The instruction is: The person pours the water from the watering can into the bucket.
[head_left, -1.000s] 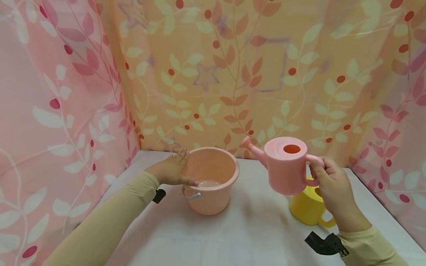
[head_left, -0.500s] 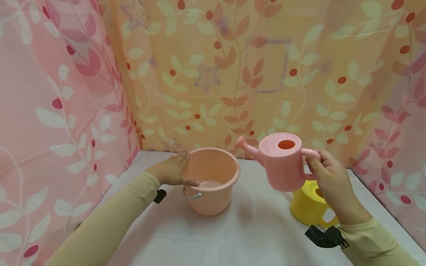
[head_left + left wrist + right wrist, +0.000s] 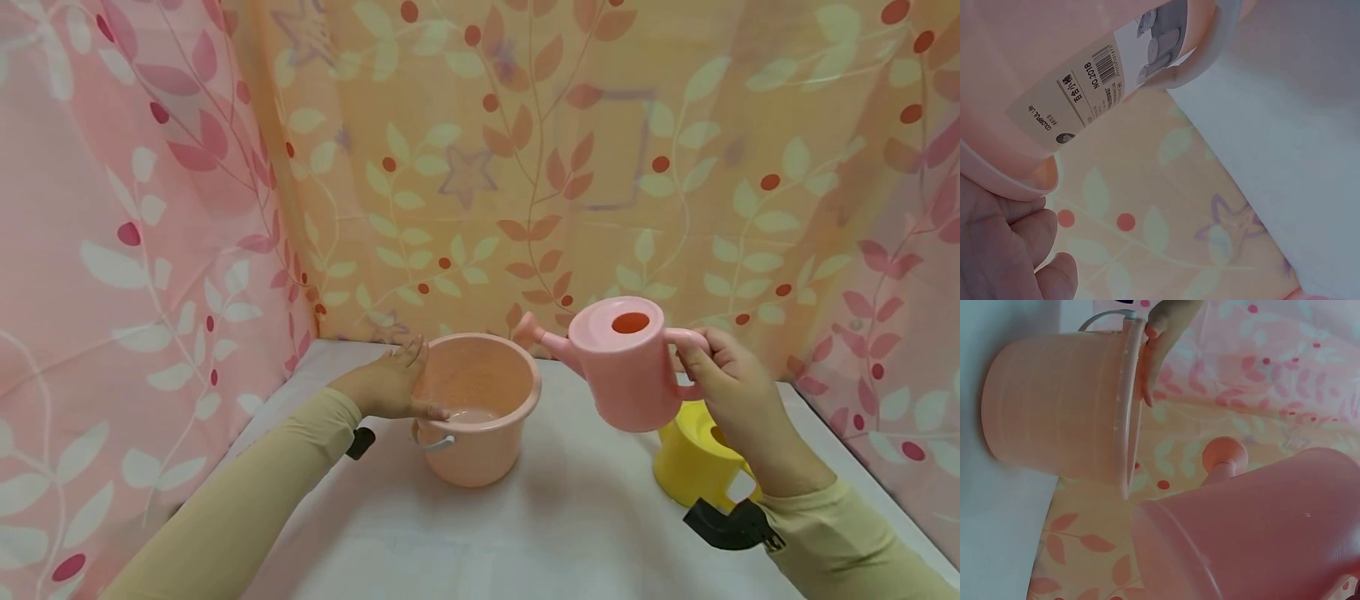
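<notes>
A peach plastic bucket (image 3: 480,454) stands upright on the table, its grey handle (image 3: 437,443) hanging at the near left side. My left hand (image 3: 386,385) rests across its left rim with fingers stretched out and the thumb lying along the near rim. From the left wrist, the fingers (image 3: 1010,250) show right at the rim, and a printed label (image 3: 1079,94) appears on the bucket's wall. My right hand (image 3: 738,400) grips the handle of a pink watering can (image 3: 626,375), held above the table. The can's spout (image 3: 547,342) points left, its rose close to the bucket's right rim.
A yellow watering can (image 3: 693,458) stands on the table (image 3: 525,542) at the right, partly behind my right hand and the pink can. Leaf-patterned curtains (image 3: 465,167) enclose the table at the back and both sides.
My right hand has carried the pink watering can leftward and slightly up, bringing its spout closer to the bucket. The left hand and the bucket keep their places.
</notes>
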Motion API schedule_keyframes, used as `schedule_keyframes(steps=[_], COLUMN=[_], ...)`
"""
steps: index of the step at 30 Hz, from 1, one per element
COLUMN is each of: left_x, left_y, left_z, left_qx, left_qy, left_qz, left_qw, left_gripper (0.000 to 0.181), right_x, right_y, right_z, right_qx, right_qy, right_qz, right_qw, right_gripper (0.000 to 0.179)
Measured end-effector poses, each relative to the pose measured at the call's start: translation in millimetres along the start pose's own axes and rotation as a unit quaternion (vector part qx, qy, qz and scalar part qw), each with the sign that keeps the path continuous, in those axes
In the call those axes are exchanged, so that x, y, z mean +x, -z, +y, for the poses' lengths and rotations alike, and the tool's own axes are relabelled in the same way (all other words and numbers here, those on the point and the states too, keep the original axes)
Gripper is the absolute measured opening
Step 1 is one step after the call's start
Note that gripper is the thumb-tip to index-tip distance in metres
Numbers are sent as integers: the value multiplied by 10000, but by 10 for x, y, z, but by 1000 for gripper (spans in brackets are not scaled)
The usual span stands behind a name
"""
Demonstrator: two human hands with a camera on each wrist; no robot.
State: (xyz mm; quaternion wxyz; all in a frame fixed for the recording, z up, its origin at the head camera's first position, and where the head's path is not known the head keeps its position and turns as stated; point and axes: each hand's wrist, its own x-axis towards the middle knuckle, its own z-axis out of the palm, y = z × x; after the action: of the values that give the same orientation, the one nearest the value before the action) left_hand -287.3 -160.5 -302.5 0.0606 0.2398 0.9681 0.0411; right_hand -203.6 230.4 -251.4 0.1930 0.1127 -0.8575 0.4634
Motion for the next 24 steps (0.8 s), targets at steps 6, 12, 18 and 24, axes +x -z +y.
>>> schedule_keyframes(steps=[6,12,18,24], left_x=[18,38,40,30], left_y=[-6,-26,-30,-20], left_z=[-7,-18,-26,-24], left_qx=[64,31,46,34], left_qy=[-18,-7,-18,-8], left_qz=[53,40,47,58], left_qw=[10000,10000,10000,10000], left_gripper=[123,124,124,124], right_x=[18,35,68,92], right_y=[-1,5,30,38], right_z=[-41,-93,-169,-227], right_qx=[53,-91,-282,-346], right_qy=[57,65,139,101], right_qz=[-65,-128,-186,-298], right_qw=[9999,9999,9993,9989], right_gripper=[35,35,38,38])
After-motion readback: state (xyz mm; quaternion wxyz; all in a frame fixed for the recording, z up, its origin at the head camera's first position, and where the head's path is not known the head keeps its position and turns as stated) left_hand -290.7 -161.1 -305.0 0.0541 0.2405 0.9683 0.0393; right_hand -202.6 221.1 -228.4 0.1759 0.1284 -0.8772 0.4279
